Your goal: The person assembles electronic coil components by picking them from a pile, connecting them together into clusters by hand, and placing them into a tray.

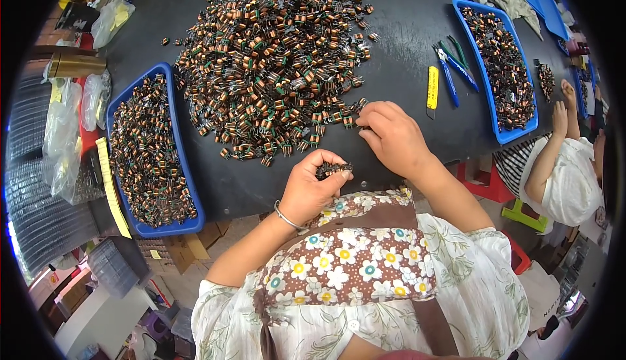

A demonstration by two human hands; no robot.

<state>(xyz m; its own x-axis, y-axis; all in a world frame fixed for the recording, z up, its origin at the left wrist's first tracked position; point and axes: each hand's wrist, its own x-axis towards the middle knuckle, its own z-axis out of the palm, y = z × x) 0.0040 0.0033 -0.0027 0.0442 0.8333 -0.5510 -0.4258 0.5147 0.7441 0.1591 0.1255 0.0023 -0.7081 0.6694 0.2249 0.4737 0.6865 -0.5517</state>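
Note:
A big heap of small copper-wound coils (267,60) with black and green parts covers the middle of the dark table. My left hand (312,187), a bangle at its wrist, is curled round a small bunch of coils (332,168) near the table's front edge. My right hand (394,135) is at the heap's lower right edge, thumb and fingers drawn together. A small dark bit shows at its fingertips, too small to make out.
A blue tray (181,158) full of coils stands at left, another blue tray (481,67) at right. Blue-handled pliers (450,76), green-handled pliers (462,52) and a yellow cutter knife (432,89) lie before the right one. A co-worker (564,164) sits at far right.

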